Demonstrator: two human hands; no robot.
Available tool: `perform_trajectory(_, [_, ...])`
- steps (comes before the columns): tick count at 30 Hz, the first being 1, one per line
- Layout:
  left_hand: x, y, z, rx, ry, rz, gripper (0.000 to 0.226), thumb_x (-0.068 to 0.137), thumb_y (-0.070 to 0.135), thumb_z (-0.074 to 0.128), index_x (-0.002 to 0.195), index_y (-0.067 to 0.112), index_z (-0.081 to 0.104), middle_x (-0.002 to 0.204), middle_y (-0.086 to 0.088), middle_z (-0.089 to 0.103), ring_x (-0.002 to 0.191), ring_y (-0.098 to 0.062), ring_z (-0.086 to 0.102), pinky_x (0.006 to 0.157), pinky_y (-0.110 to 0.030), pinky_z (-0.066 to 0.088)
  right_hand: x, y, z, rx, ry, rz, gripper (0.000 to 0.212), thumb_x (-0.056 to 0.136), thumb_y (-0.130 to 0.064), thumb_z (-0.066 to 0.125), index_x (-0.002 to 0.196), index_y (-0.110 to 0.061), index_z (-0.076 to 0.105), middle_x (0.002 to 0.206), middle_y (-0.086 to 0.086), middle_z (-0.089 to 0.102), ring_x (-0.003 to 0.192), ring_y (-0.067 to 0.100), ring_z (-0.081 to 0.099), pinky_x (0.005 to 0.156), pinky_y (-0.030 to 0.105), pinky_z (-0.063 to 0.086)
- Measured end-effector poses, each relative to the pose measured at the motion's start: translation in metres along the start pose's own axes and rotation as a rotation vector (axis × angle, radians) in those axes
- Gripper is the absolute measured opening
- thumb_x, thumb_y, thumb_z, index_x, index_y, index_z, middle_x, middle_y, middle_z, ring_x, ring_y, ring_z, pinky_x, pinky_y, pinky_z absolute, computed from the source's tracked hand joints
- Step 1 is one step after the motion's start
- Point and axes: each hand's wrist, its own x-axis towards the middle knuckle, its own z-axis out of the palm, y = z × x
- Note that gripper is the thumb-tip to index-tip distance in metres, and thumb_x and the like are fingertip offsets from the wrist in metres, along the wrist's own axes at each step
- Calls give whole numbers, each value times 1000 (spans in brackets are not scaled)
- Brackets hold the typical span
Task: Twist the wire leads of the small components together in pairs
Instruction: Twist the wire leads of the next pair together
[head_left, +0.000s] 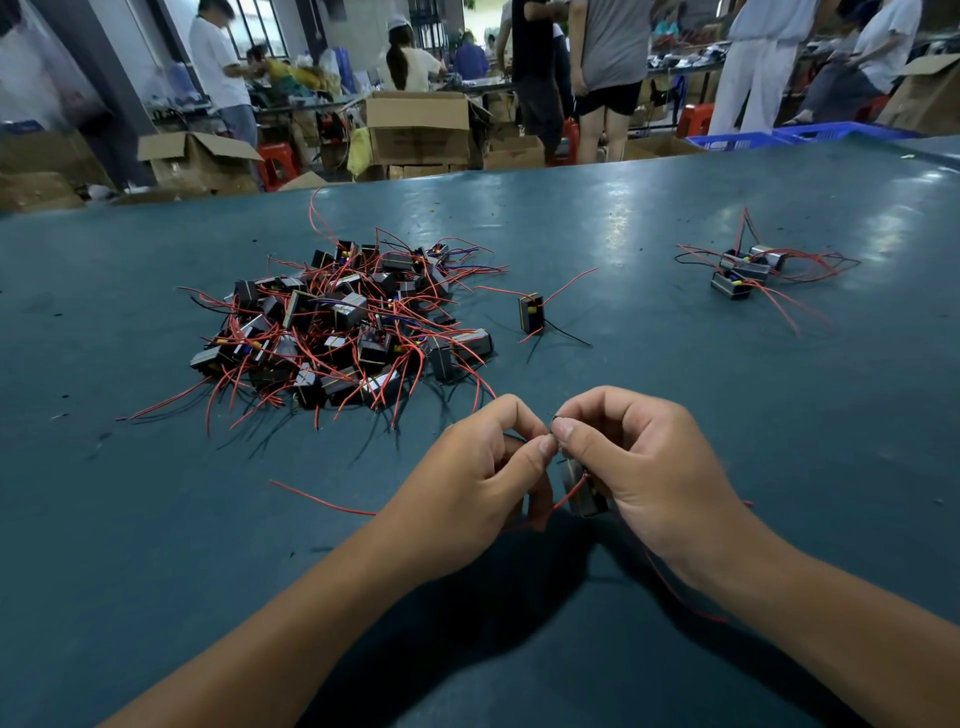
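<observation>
My left hand (480, 483) and my right hand (639, 467) meet fingertip to fingertip over the near middle of the green table (156, 519). Both pinch thin wire leads (555, 439) between thumb and forefinger. A small dark component (584, 491) with a red lead hangs just below, partly hidden behind my right palm. Red wires trail out to the left (322, 499) and under my right wrist. A big pile of like components (337, 327) with red and black leads lies further back on the left.
One single component (531, 313) stands upright right of the pile. A small group of components (745, 270) lies at the far right. Beyond the table's far edge are cardboard boxes (418, 127), red stools, blue crates and several standing people.
</observation>
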Motion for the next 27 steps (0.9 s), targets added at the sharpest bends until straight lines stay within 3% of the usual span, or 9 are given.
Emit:
perform_trajectory(3, [1, 5, -5, 71, 146, 97, 9, 91, 28, 61, 98, 23, 59, 81, 6, 65, 62, -8, 54, 55, -24, 42, 0, -3, -3, -78, -7, -58, 14, 90, -7, 67, 77, -12, 66, 55, -5, 56, 48, 10, 47, 48, 28, 43])
perform_trajectory(6, [1, 11, -12, 332, 266, 250, 12, 91, 34, 62, 99, 25, 64, 89, 8, 60, 75, -18, 56, 65, -28, 46, -1, -8, -5, -195, -48, -130, 10, 85, -19, 68, 77, -18, 65, 54, -5, 53, 50, 12, 43, 48, 28, 38])
perform_trajectory(8, [1, 15, -15, 490, 281, 343, 7, 93, 29, 64, 90, 22, 65, 85, 8, 57, 74, -17, 53, 64, -21, 41, -2, -10, -5, -247, -82, -155, 6, 82, -24, 65, 77, -21, 65, 54, -6, 51, 51, 12, 41, 48, 28, 36])
perform_trajectory(12, [2, 19, -16, 631, 294, 386, 15, 92, 24, 67, 80, 16, 66, 76, 9, 51, 69, -9, 48, 62, -24, 38, -3, -10, -6, -349, -102, -239, 12, 86, -10, 69, 78, -18, 66, 56, -16, 50, 49, 2, 37, 49, 14, 33])
perform_trajectory(15, [1, 22, -14, 484, 226, 241, 22, 91, 29, 63, 73, 15, 62, 64, 11, 48, 58, -7, 43, 55, -21, 32, -4, -13, -7, -540, -86, -374, 7, 83, -14, 67, 78, -19, 65, 62, -16, 55, 55, 3, 48, 54, 10, 35])
perform_trajectory(18, [0, 26, -8, 67, 186, -115, 31, 88, 25, 63, 58, 18, 57, 52, 9, 38, 46, -7, 29, 44, -20, 22, -4, -14, -8, -691, -96, -487, 7, 83, -11, 68, 80, -15, 64, 69, -15, 54, 64, -3, 50, 61, 6, 33])
perform_trajectory(21, [2, 27, -4, -341, 146, -399, 33, 90, 15, 57, 57, 18, 56, 52, 1, 39, 47, -13, 25, 47, -26, 14, -4, -14, -8, -791, -115, -556, 6, 83, -11, 67, 79, -14, 63, 71, -16, 52, 65, -9, 45, 65, 4, 31])
perform_trajectory(23, [2, 26, -11, -217, 184, -278, 27, 89, 17, 61, 61, 18, 60, 54, 1, 43, 48, -14, 30, 48, -27, 18, -3, -14, -10, -737, -116, -522, 7, 83, -12, 67, 79, -15, 63, 70, -16, 53, 65, -6, 48, 64, 4, 32])
perform_trajectory(27, [1, 22, -32, 499, 166, 295, 10, 85, 11, 69, 90, 19, 72, 83, 6, 62, 67, -13, 51, 63, -16, 39, -1, -15, -14, -598, -111, -428, 6, 82, -12, 67, 77, -15, 65, 66, -16, 58, 60, -1, 53, 60, 5, 35])
